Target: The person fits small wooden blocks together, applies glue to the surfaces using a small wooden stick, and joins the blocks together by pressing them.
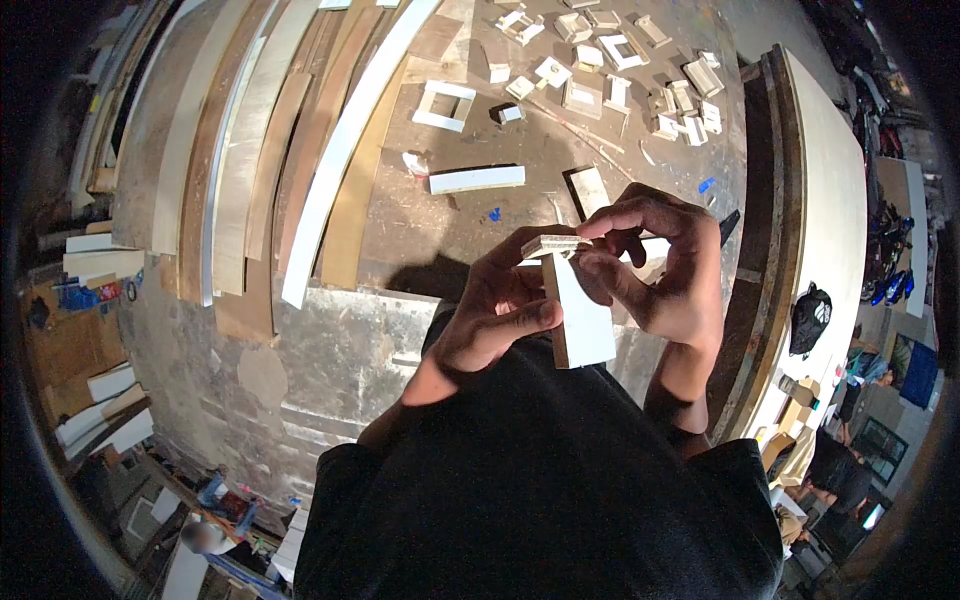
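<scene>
Close to my chest is a white-faced wooden block [584, 320] with bare wood along its side edge. Across its far end lies a small layered wooden piece [556, 244]. My left hand [487, 308] is closed around the block from the left, thumb on its side and fingers partly hidden behind it. Coming from the right, my right hand [668, 268] is curled, with thumb and index finger at the right end of the small piece. Beyond the hands, a white-faced strip [477, 179] and a rectangular wooden frame [443, 105] lie on the brown work table [400, 222].
Long boards [255, 150] are laid side by side on the left. Many small wooden frames and blocks [583, 95] are scattered at the far side. A pale panel [825, 200] stands along the right, with a black cap [811, 320] on it. Other people [838, 470] are at lower right.
</scene>
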The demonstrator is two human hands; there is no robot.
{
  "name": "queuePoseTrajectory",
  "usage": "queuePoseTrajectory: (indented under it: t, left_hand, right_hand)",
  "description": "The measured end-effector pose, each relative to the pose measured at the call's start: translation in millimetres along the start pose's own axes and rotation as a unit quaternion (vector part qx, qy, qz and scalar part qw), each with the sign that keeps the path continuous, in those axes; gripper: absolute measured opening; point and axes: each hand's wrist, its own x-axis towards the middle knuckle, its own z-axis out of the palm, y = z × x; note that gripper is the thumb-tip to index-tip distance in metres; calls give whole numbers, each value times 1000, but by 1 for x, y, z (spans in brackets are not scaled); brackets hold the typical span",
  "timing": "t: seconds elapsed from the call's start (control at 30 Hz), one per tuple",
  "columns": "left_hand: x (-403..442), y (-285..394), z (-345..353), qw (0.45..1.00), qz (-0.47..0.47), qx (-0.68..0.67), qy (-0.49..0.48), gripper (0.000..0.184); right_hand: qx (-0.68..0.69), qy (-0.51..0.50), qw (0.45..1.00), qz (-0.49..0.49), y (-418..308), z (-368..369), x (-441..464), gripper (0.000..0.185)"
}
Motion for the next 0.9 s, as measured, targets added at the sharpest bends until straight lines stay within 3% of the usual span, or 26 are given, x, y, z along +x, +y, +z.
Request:
queuePoseTrajectory:
  t: [0.43,0.57,0.63,0.7,0.9]
  left_hand:
    - [-5,4,1,1000,10,19,12,64]
    - [-8,8,-1,998,23,49,23,66]
    - [-9,4,0,989,105,97,44,69]
    - [-9,4,-4,991,90,89,36,73]
    - [-13,4,-1,989,96,92,60,72]
  right_hand:
    - [38,55,998,-15,5,6,-3,20]
    - [5,102,995,-13,1,4,-6,22]
    - [-30,103,994,-21,-4,8,-9,23]
    - [-43,113,992,25,-14,17,-12,26]
    - [-64,94,994,-4,-23,30,-11,30]
